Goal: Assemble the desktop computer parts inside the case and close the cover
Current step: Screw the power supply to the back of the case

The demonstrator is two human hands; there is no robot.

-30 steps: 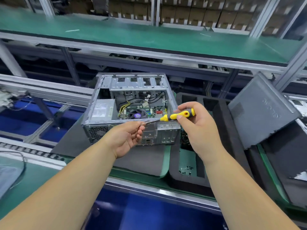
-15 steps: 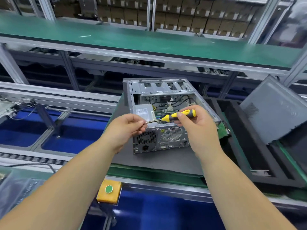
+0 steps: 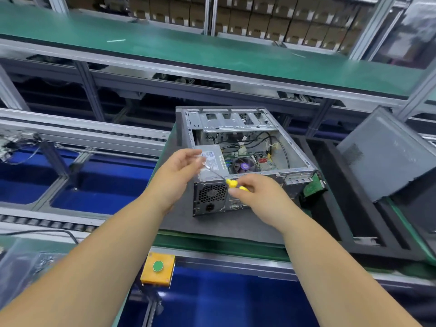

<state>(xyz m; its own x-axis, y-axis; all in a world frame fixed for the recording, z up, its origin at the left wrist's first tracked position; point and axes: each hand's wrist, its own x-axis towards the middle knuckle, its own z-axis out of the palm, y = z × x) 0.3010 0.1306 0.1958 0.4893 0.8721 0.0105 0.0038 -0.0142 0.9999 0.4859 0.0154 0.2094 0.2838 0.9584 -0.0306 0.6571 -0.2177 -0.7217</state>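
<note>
I see the open computer case [image 3: 238, 161] lying on its side on a dark mat [image 3: 212, 227] on the green worktop [image 3: 224, 246], its rear panel facing me and the inside exposed. My right hand [image 3: 257, 197] is curled round the yellow handle of a screwdriver [image 3: 232, 184], whose shaft slants up and left over the power supply [image 3: 212, 161]. My left hand [image 3: 179, 171] hovers at the shaft's tip with fingers loosely spread; motion blur hides whether they pinch anything. The grey side cover [image 3: 387, 156] leans tilted, well apart to the right, beside a black foam tray [image 3: 349, 208]. A yellow button box [image 3: 157, 267] sits at the near edge
</note>
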